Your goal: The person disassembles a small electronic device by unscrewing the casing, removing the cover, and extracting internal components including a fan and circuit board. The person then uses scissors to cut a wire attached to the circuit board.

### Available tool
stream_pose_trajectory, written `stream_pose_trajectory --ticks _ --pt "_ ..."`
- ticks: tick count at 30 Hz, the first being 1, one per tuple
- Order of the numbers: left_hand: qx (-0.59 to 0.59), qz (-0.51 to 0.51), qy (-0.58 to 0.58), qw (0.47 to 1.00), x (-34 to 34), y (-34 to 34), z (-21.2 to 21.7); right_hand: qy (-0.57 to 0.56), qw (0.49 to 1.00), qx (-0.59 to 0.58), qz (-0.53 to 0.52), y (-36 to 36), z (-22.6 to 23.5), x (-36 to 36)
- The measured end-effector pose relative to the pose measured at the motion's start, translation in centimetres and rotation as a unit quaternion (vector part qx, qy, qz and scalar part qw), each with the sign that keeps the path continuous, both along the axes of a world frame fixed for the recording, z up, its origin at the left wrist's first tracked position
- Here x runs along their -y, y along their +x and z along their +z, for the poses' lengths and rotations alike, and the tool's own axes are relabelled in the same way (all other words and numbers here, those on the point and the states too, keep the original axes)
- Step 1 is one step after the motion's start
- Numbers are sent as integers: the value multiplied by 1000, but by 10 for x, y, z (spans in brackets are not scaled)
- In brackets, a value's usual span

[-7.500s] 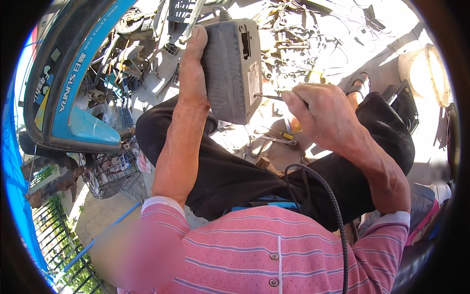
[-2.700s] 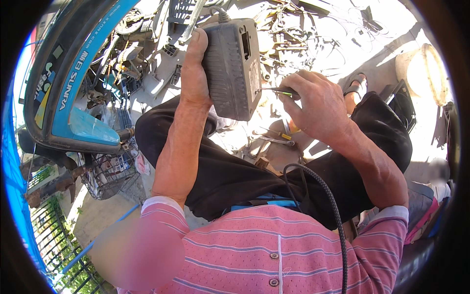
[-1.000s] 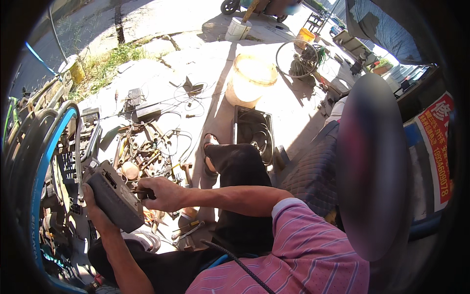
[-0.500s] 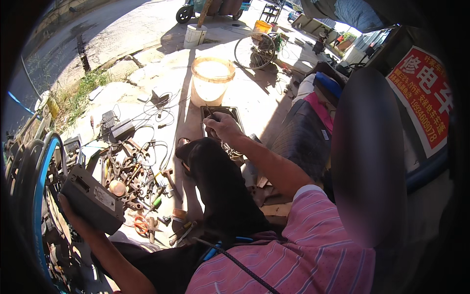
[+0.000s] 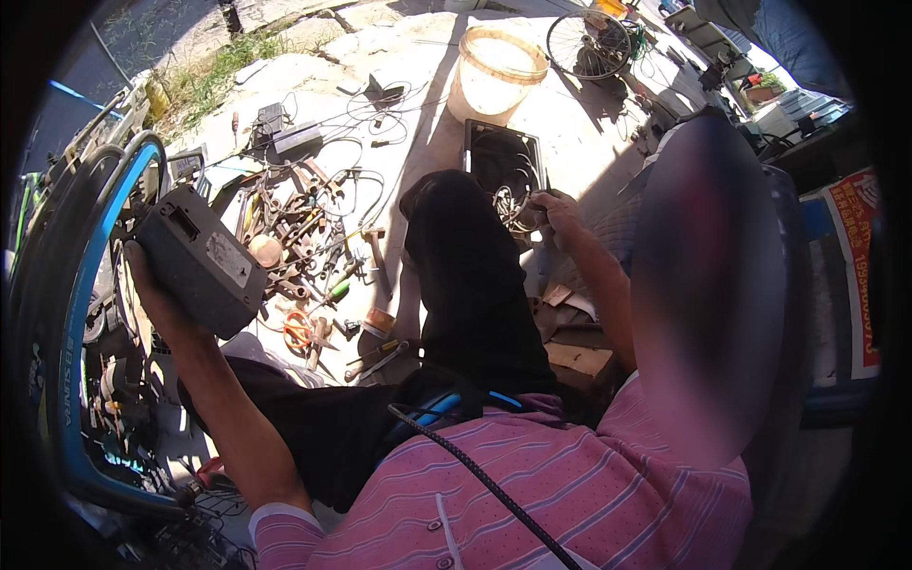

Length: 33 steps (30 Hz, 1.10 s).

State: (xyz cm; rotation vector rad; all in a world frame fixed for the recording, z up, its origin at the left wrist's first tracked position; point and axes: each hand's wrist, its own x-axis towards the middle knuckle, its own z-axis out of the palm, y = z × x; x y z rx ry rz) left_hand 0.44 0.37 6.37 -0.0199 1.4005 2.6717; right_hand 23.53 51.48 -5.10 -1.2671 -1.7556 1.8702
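My left hand (image 5: pixel 142 275) grips a dark grey rectangular box (image 5: pixel 214 285) with a pale label and a slot near one end, held tilted above the left side. Beyond my bent knee, my right hand (image 5: pixel 562 220) is closed, with a small dark tip showing at its fingers; what it holds is too small to name. That hand is at the near right corner of a black open crate (image 5: pixel 472 142), where a bundle of pale cables (image 5: pixel 511 204) lies. Part of the crate is hidden behind my knee.
Left of my leg spread several loose tools, among them a hammer (image 5: pixel 376 255) and orange-handled scissors (image 5: pixel 297 329). A whitish bucket (image 5: pixel 494 81) stands behind the crate, a spoked wheel (image 5: pixel 578 68) farther right. A blue-rimmed frame (image 5: pixel 84 313) edges the left; a blurred dark shape blocks the right.
My right hand has drawn back from over the crate to its near right corner. The view has shifted, with the scene sliding rightward and up. The left hand still grips the grey box.
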Motion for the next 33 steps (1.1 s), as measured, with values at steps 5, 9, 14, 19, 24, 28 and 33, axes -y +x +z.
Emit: stream_pose_trajectory --ticks 5,9,14,19,24,28,33 --pt "-29 8 -37 999 13 -1 -16 33 994 -18 99 -39 39 -9" --pt "7 10 -29 1000 21 4 -16 148 968 -60 194 -114 100 44" --pt "16 32 -39 999 30 5 -21 74 943 -13 324 -171 21 145" --pt "17 63 -44 997 28 3 -26 -152 946 165 235 -156 -155 225" --pt "17 25 -9 1000 33 8 -29 113 870 312 364 -118 -266 240" --pt "19 50 -32 998 35 4 -36 163 843 334 389 -117 -278 238" --pt "-7 0 -8 1000 33 2 -43 126 827 335 433 -128 -282 237"
